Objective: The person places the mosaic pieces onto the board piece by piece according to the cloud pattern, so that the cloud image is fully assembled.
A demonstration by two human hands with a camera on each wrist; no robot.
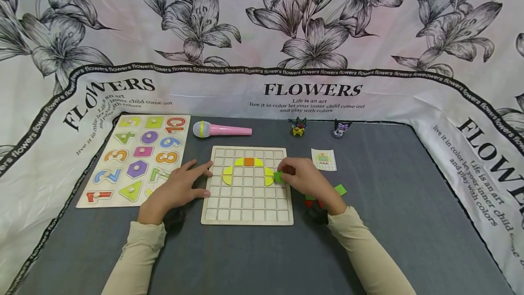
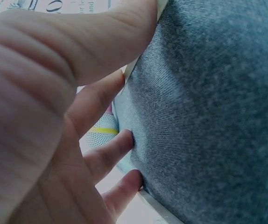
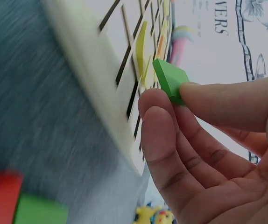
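Note:
A wooden grid board (image 1: 245, 215) lies in the middle of the table. Set in its upper cells are several yellow curved pieces (image 1: 227, 175) and one orange square tile (image 1: 249, 162). My right hand (image 1: 304, 177) pinches a green square tile (image 3: 171, 78) between thumb and fingertips, just over the board's right edge. At the opposite edge, my left hand (image 1: 180, 188) rests with fingers spread, its fingertips and thumb at the rim. In the left wrist view those fingers (image 2: 108, 156) are extended over the grey cloth. Partly hidden under my right forearm are loose green (image 1: 340, 190) and red tiles (image 1: 309, 203).
A number-and-shape puzzle board (image 1: 108, 195) lies to the left, partly behind my left hand. Along the back are a pink toy microphone (image 1: 229, 130), a yellow figurine (image 1: 299, 127) and a purple one (image 1: 340, 129). A small pattern card (image 1: 324, 160) lies right of the grid board.

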